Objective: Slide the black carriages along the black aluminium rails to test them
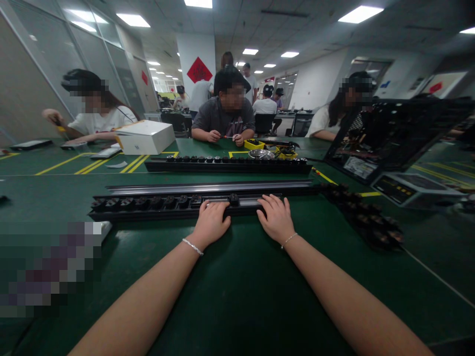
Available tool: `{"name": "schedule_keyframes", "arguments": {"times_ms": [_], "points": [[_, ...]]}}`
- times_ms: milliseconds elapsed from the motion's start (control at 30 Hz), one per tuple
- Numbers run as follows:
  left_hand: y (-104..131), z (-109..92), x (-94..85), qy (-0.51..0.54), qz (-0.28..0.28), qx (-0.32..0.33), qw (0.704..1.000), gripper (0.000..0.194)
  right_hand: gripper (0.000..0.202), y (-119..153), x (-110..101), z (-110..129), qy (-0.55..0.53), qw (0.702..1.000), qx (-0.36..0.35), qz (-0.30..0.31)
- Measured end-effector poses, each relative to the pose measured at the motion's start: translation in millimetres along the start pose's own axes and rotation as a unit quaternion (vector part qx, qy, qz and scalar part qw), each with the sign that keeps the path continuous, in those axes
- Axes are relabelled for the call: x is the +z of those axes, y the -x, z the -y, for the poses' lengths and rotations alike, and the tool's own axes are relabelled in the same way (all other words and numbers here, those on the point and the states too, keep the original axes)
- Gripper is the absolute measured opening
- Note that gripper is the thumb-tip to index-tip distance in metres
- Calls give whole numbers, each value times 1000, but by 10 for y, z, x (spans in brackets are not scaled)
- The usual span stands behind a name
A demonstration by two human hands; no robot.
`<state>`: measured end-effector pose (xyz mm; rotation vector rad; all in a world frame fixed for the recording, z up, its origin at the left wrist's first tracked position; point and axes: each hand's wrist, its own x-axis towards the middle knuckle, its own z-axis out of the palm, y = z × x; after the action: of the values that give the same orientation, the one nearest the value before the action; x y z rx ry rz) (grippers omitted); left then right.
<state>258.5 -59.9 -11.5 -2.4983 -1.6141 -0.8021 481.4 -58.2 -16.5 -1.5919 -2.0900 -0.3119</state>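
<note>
A long black linear housing [174, 216] lies crosswise before me, with a row of round black units [142, 202] along its left part. One separate black unit [234, 199] sits in the channel between my hands, flanked by bare silver strip. My left hand [212, 223] grips the near edge, its fingers over the top and its thumb along the front. To the right of that unit, my right hand [276, 219] holds the same edge in a similar way, fingers bent over the rim. Fingertips of both hands are partly hidden in the channel.
Behind lies an open black rail [208, 188], then another filled housing [228, 165]. More black round units [365, 217] lie at right, near a power supply box [415, 190] and computer case [393, 133]. A white box [146, 137] stands at back left. Several people sit around.
</note>
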Motion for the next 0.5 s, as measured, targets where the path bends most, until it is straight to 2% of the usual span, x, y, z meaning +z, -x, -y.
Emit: {"name": "schedule_keyframes", "arguments": {"times_ms": [200, 500], "points": [[-7, -29, 6, 9, -2, -3, 1000, 36, 38, -7, -15, 126, -21, 996, -88, 16], [-7, -44, 19, 13, -11, -8, 1000, 36, 36, -73, 49, 290, -67, 995, -69, 38]]}}
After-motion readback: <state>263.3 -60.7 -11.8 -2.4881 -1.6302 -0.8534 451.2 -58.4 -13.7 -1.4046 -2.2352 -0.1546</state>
